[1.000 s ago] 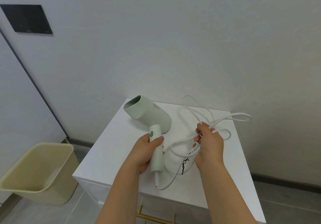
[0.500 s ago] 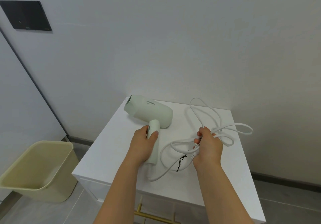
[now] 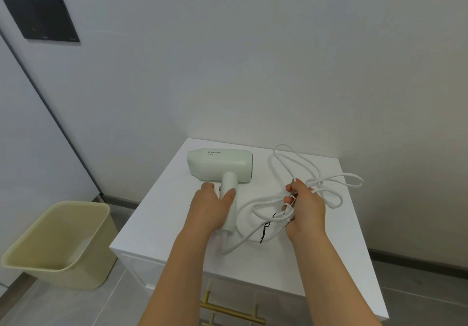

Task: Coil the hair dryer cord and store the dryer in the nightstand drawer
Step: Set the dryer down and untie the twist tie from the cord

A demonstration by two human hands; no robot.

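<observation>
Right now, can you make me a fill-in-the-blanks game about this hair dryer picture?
The left hand holds the hair dryer by its ____.
The right hand grips loops of the white ____.
The beige bin stands on the ____.
Missing words: handle, cord, floor.

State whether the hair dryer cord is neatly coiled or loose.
Loose: the cord sprawls in uneven loops across the nightstand, the right hand gripping only a few strands.
</observation>
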